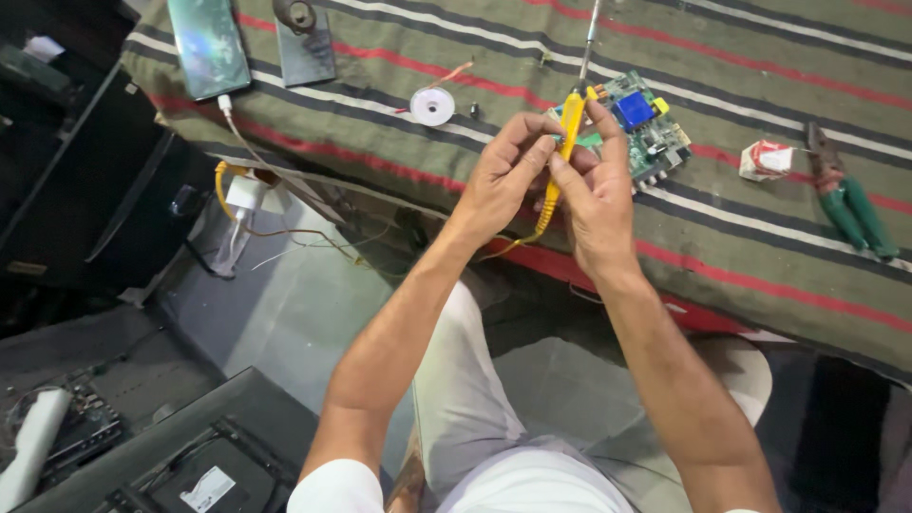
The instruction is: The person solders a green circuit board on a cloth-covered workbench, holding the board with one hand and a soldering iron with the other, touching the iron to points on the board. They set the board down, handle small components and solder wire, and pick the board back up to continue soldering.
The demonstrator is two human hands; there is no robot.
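Both hands (556, 180) (fingers closed) on yellow soldering iron (568, 133)

I take this for a small electronics repair workshop: a circuit board (642, 128), solder spool (432, 105) and green pliers (848, 199) lie on a striped cloth (760, 256), with opened devices (142, 446) on the floor near left.

A phone (207, 43) lies at the far left on the striped cloth, its dark, glossy rectangular screen reflecting blue-green light. At the far right sits a small crumpled red-and-white packet (765, 160). At the near left, a white rectangular label (207, 488) sits on a dark flat device.
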